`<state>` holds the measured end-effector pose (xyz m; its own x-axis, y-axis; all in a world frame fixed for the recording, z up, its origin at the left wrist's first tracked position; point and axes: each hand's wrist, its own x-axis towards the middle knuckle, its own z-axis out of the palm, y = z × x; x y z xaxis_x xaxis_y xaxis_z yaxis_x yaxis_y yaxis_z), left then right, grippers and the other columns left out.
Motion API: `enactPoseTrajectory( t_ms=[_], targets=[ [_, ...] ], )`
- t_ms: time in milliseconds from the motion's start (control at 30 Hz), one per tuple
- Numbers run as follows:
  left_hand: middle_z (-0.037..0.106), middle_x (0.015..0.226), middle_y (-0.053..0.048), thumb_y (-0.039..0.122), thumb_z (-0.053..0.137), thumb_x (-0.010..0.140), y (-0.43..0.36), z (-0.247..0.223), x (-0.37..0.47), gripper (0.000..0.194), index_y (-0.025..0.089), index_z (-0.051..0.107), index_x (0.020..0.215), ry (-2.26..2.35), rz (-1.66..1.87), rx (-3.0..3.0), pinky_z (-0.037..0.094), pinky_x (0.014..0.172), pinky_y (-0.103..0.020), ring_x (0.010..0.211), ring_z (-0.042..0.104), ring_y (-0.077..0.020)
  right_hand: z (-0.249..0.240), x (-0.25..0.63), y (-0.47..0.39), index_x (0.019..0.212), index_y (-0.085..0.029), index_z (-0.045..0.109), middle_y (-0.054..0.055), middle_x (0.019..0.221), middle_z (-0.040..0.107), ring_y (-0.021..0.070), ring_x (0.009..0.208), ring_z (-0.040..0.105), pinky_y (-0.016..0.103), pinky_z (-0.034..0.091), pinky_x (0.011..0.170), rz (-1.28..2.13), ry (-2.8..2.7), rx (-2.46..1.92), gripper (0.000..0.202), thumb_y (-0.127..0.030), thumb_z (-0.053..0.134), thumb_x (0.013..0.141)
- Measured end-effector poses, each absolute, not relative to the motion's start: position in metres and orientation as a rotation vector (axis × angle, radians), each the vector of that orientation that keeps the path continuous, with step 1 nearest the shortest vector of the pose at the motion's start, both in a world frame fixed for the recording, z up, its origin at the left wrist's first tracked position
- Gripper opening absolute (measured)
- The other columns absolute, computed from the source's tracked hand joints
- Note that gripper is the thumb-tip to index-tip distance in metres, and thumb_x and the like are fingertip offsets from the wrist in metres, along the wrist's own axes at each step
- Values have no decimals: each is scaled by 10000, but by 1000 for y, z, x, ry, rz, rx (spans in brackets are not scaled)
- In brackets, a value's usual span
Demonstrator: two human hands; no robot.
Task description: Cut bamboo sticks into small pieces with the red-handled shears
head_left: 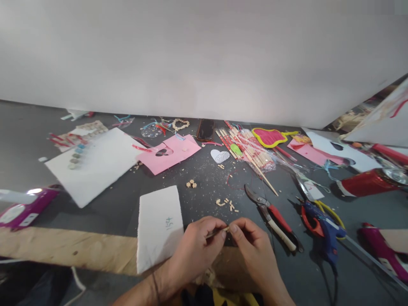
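Observation:
My left hand (pixel 204 242) pinches a thin wooden stick (pixel 217 232) near the table's front edge. The fingertips of my right hand (pixel 250 240) are closed at the stick's right end; what lies between them is too small to tell. Left of my hands is a white foam board (pixel 159 227) with green writing. Beyond my fingers are short cut stick pieces (pixel 232 205) and a few small flower-shaped clusters (pixel 191 183). Pruning shears (pixel 270 216) with red and pale handles lie to the right of my right hand.
At the right are a blue glue gun (pixel 328 233), a red can (pixel 371 182) and magenta tools. Farther back lie chopsticks (pixel 250 148), a phone (pixel 205 129), pink paper (pixel 174 153) and a paper heart (pixel 219 156). A large white board (pixel 92 165) is at the left.

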<state>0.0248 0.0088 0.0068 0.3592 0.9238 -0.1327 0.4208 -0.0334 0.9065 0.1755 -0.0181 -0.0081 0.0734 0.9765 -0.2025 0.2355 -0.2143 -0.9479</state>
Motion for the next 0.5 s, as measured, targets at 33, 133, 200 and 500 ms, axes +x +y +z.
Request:
enactPoseTrajectory(
  t_ms=[33,133,200,500],
  targets=[
    [643,739,1,216,468,820,9,6,25,190,191,656,807,1224,638,1633,401,588,-182,647,546,-111,-8,175,-18,736,-176,603,-8,654,563,126,634,495,219,408,583,1200,-1239,-1573,246,-388,520,828],
    [641,730,2,222,462,829,10,5,24,198,190,655,803,1232,634,1649,400,594,-183,640,545,-108,-7,173,-17,717,-177,593,-17,636,546,120,616,481,214,397,569,1204,-1217,-1576,254,-398,524,822],
    [638,721,4,217,460,829,10,4,24,198,190,654,796,1240,631,1671,398,598,-184,640,547,-108,-7,172,-16,705,-178,586,-23,627,534,115,609,470,210,389,565,1213,-1203,-1580,260,-404,526,819],
    [623,708,7,214,472,829,10,1,23,177,180,637,776,1263,635,1722,387,598,-183,645,547,-104,-7,170,-15,699,-177,579,-24,629,518,118,622,466,217,390,579,1224,-1193,-1574,261,-404,523,814]
  ],
)
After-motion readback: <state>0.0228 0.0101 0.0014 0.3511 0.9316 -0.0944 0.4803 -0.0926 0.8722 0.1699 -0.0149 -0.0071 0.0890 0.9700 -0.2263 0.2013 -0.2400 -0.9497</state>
